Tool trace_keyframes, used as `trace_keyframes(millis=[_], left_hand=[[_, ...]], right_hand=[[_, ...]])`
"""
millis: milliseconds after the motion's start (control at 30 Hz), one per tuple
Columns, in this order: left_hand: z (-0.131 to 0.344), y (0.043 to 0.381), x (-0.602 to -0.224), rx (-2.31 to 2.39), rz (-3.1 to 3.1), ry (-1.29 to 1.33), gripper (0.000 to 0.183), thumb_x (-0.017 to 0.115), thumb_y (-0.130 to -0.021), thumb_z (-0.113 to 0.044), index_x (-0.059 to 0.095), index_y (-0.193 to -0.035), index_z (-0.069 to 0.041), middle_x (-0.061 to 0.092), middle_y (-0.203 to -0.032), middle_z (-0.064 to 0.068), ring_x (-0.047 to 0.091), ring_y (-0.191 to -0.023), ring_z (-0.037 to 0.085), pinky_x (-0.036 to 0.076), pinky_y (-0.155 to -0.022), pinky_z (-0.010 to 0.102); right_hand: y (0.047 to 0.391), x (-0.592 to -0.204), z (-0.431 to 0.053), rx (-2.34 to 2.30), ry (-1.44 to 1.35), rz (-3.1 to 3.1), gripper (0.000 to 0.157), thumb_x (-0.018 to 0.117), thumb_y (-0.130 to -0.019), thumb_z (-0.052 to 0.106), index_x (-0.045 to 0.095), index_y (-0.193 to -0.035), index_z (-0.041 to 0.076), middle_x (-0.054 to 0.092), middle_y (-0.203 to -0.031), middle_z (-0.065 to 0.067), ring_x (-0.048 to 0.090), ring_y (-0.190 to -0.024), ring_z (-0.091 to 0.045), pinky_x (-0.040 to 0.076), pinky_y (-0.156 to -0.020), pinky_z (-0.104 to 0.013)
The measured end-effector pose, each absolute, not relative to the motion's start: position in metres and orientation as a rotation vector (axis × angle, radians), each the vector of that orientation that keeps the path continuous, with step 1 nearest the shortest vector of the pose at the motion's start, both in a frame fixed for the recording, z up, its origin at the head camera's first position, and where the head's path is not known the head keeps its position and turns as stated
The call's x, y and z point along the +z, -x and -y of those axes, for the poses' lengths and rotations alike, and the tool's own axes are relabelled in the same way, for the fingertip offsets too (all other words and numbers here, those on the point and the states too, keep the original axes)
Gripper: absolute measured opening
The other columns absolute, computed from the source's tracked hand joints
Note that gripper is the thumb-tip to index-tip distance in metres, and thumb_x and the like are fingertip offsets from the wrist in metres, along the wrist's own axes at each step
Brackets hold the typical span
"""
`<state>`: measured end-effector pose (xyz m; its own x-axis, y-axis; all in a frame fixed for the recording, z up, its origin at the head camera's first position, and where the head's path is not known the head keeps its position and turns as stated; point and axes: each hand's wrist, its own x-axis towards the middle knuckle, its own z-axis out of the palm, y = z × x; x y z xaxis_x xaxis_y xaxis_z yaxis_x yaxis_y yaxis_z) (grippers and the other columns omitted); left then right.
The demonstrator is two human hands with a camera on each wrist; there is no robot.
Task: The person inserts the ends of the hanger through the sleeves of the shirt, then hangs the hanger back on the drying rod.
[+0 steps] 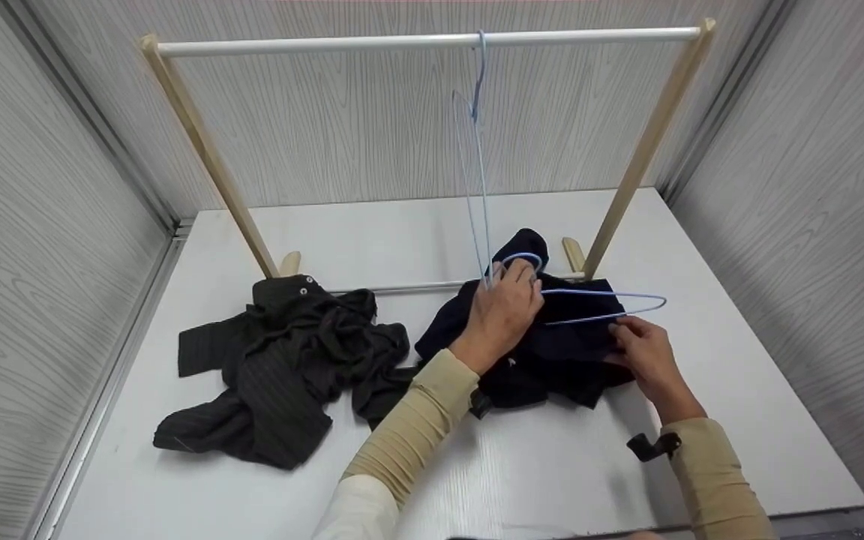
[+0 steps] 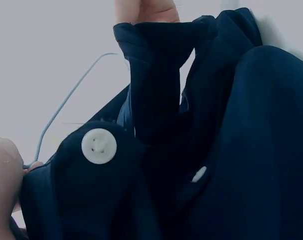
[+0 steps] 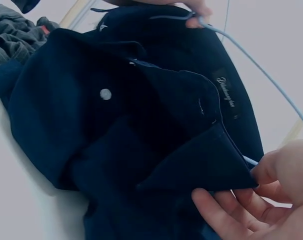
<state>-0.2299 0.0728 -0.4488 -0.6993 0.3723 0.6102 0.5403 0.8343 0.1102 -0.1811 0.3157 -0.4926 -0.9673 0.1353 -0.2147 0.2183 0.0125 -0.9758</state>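
— Navy cloth, is that what both hands are on?

— Yes. A navy shirt (image 1: 544, 352) lies bunched on the white surface (image 1: 522, 465), right of the middle and just in front of the rack's lower bar. A light blue wire hanger (image 1: 604, 307) lies across its top, with one end poking out toward the right edge.

— What is the left hand doing?

— The left hand (image 1: 503, 315) rests on the far part of the shirt, and its fingers are curled round the hanger near the hook. The left wrist view shows a white button (image 2: 99, 146) on the dark cloth and a stretch of blue wire beside it.

— And the right?

— The right hand (image 1: 646, 356) is at the shirt's right side, just below the hanger's outer end. In the right wrist view its fingers (image 3: 231, 212) pinch the edge of a fold of the cloth, thumb above and fingertips beneath.

— Anything else around?

— A second blue hanger (image 1: 477, 150) hangs from the white top rail (image 1: 417, 43) of a wooden rack (image 1: 199, 150) standing toward the far edge. A dark striped garment (image 1: 282, 367) lies crumpled left of the navy shirt, its cloth touching the shirt's near-left side. Grey panelled walls close in the surface on the left, far and right sides.
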Motion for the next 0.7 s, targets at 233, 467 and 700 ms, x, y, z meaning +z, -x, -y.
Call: trace_keyframes(millis=[233, 467, 700], left_hand=[[-0.073, 0.228, -0.447, -0.405, 2.459, 0.606, 0.029, 0.043, -0.102, -0.026, 0.069, -0.106, -0.014, 0.064, -0.117, -0.002, 0.063, -0.103, 0.024, 0.053, -0.092, 0.036], [-0.071, 0.229, -0.45, -0.423, 2.379, 0.582, 0.023, 0.05, -0.098, -0.024, 0.071, -0.099, -0.013, 0.065, -0.11, -0.002, 0.063, -0.092, 0.02, 0.052, -0.072, 0.033], [-0.068, 0.23, -0.452, -0.434, 2.319, 0.577, 0.021, 0.053, -0.096, -0.023, 0.071, -0.099, -0.011, 0.065, -0.107, -0.001, 0.064, -0.088, 0.017, 0.053, -0.07, 0.032]], right_hand=[[0.18, -0.488, -0.332, -2.201, -0.324, -2.204, 0.018, 0.053, -0.1, 0.006, 0.059, -0.111, -0.007, 0.064, -0.088, 0.002, 0.068, -0.081, -0.008, 0.061, -0.072, -0.029], [0.177, -0.478, -0.348, -2.257, -0.241, -2.232, 0.016, 0.052, -0.099, 0.002, 0.06, -0.108, -0.009, 0.068, -0.085, 0.0, 0.071, -0.078, -0.012, 0.061, -0.073, -0.033], [0.176, -0.468, -0.36, -2.239, -0.162, -2.31, 0.019, 0.054, -0.097, 0.0, 0.059, -0.109, -0.014, 0.072, -0.089, 0.001, 0.075, -0.078, -0.014, 0.06, -0.073, -0.032]])
